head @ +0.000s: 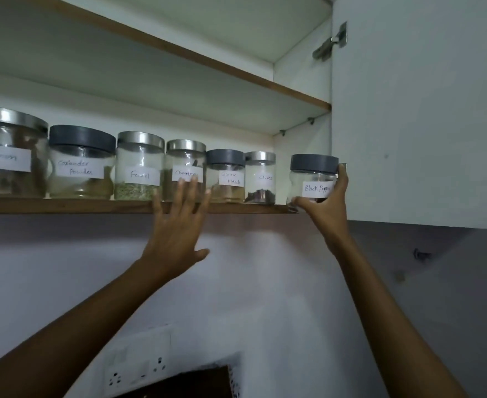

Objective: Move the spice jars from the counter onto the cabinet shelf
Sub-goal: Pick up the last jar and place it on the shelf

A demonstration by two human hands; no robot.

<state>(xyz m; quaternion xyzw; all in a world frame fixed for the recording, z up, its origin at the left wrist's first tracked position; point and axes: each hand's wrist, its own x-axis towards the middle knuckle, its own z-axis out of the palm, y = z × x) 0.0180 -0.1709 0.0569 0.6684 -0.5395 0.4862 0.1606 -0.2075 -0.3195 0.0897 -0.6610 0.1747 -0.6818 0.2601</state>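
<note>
Right hand (324,206) is wrapped around the Black Pepper jar (312,179), thumb under the base at the left, fingers up the right side near the grey lid; jar sits at the right end of the cabinet shelf (64,206), base at about shelf-edge level, cannot tell if it rests on the board or is held just off it. It is right beside the open cabinet door (420,110). Left hand (176,225) is raised flat with fingers spread, gripping nothing, fingertips overlapping the front of the Cinnamon jar (185,170) and the shelf edge; contact unclear. Six jars already stand in a row on the shelf, left to right: a big steel-lid jar (9,152) with a blurred label, Coriander Powder jar (81,163) with grey lid, Fennel jar (139,166), the Cinnamon one, Garam Masala jar (226,176) with grey lid, Cloves jar (261,178). Small gap between Cloves and Black Pepper. Upper shelf (236,73) above looks bare. Switch and socket plate (137,366) on the wall below, between the forearms.
</note>
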